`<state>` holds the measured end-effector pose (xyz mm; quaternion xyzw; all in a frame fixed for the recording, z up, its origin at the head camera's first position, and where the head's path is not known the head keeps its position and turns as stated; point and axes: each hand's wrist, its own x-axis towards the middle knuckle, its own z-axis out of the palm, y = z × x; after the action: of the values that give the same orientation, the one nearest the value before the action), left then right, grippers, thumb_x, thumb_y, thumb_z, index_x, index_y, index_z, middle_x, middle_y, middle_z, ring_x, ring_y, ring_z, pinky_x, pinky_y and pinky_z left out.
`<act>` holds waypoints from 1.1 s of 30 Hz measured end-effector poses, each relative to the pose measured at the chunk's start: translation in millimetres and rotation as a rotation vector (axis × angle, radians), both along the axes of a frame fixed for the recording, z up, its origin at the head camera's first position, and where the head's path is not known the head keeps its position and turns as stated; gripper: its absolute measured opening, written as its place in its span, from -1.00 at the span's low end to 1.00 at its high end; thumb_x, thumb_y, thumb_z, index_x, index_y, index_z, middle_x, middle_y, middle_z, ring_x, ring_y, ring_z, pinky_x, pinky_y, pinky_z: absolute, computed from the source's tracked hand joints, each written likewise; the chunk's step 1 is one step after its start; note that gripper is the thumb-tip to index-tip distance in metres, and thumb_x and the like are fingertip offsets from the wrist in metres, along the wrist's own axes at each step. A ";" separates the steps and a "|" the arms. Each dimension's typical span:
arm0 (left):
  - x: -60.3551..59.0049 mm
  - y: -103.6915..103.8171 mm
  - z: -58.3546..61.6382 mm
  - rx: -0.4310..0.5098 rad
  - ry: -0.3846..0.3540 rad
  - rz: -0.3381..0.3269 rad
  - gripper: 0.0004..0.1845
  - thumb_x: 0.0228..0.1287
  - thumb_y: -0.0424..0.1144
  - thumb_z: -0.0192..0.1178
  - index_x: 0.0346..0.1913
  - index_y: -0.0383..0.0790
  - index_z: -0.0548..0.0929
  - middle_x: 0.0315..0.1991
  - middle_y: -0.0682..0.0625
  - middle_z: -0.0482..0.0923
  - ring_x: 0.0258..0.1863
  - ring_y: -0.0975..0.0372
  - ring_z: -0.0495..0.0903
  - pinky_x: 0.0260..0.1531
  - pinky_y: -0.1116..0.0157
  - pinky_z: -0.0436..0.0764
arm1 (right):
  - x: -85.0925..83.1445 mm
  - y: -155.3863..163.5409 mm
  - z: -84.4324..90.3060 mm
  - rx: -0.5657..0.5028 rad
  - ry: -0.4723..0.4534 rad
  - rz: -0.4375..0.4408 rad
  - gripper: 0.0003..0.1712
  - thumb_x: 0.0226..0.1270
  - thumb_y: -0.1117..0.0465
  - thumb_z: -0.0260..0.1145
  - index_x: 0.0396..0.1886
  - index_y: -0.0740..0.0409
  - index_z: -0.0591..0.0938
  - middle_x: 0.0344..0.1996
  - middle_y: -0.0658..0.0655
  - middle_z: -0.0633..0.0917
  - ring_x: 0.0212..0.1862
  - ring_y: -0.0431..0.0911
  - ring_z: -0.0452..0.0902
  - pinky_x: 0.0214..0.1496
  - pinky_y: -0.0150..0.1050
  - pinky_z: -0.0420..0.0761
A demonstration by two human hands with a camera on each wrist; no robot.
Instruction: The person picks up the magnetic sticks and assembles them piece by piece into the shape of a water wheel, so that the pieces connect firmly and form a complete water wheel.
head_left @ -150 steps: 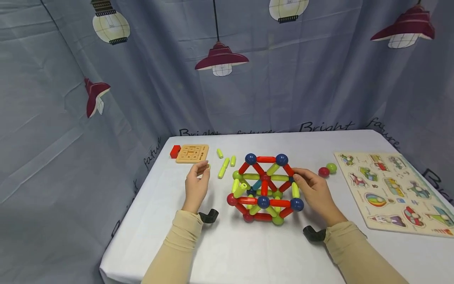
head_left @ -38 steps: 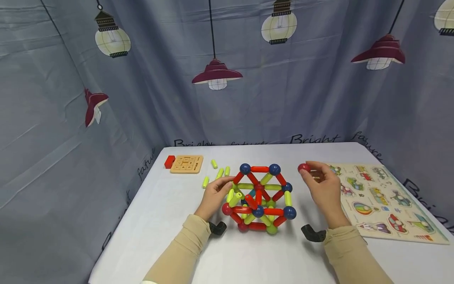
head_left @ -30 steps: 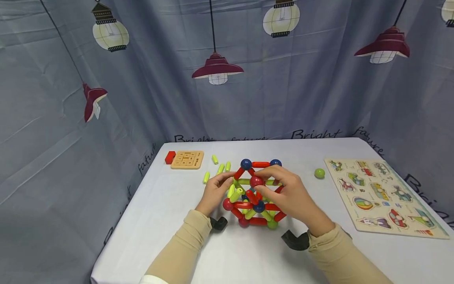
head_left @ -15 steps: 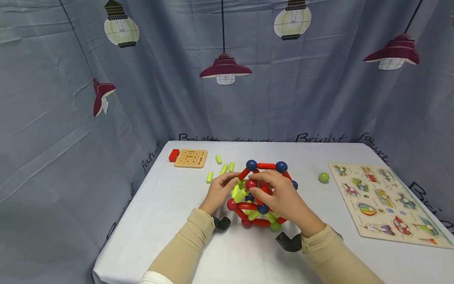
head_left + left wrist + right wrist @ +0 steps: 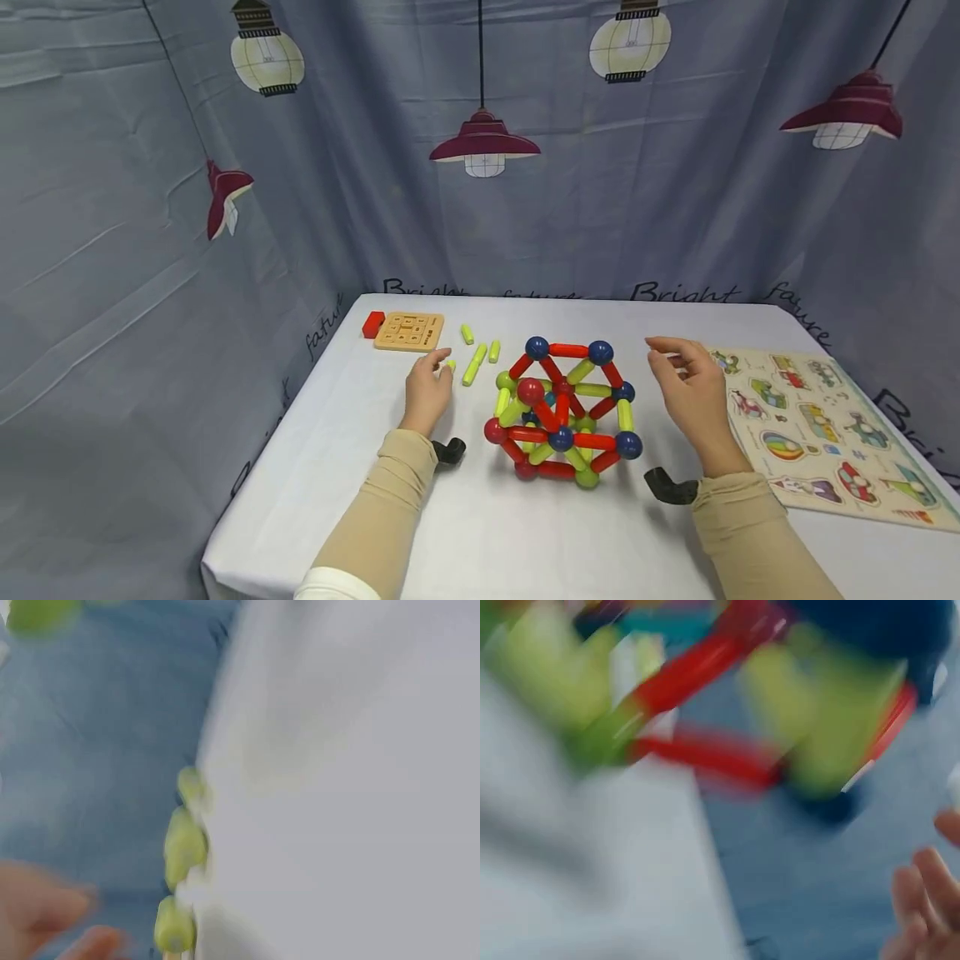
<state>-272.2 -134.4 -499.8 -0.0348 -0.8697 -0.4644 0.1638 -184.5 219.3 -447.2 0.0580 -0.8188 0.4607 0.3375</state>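
Left hand: the left hand (image 5: 426, 393) rests on the table (image 5: 360, 467) left of the structure, its fingertips at a short yellow-green stick (image 5: 450, 365); whether the grip is closed on that stick or only touching it cannot be told, and the left wrist view is too blurred to help.
Right hand: the right hand (image 5: 693, 393) is raised just right of the structure, fingers loosely spread and relaxed, the grip open and holding nothing, apart from the structure.
Structure: a rod-and-ball structure (image 5: 562, 408) of red and yellow-green rods joined by blue, red and green balls stands on the table between the two hands, near the middle.
Red ball: a red ball (image 5: 530, 390) sits on the near left face of the structure, at the top of a rod.
Loose sticks: more yellow-green sticks (image 5: 478, 357) lie on the table just beyond the left hand, to the far left of the structure.
Wooden tile board: a small wooden board (image 5: 408, 330) lies at the far left of the table, with a red block (image 5: 372, 324) touching its left side.
Puzzle: a wooden picture puzzle (image 5: 817, 421) lies flat along the right side of the table, just right of the right hand.
Backdrop: a grey-blue curtain (image 5: 150, 208) printed with lamps hangs behind and beside the table.
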 end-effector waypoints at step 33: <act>64.6 44.7 84.1 0.130 0.411 -0.383 -0.64 0.30 -0.35 0.37 0.15 -0.18 0.67 -0.13 -0.01 0.70 -0.19 0.21 0.71 -0.14 0.29 0.72 | -5.9 8.1 -55.3 0.056 -0.158 0.203 -0.69 0.56 0.18 0.26 0.20 0.06 0.68 0.00 0.07 0.75 -0.04 -0.39 0.49 -0.11 -0.44 0.52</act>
<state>-207.7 -89.7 -415.7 -0.2813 -0.7641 -0.5250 0.2477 -190.4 227.4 -502.6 0.1136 -0.8453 0.4726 0.2219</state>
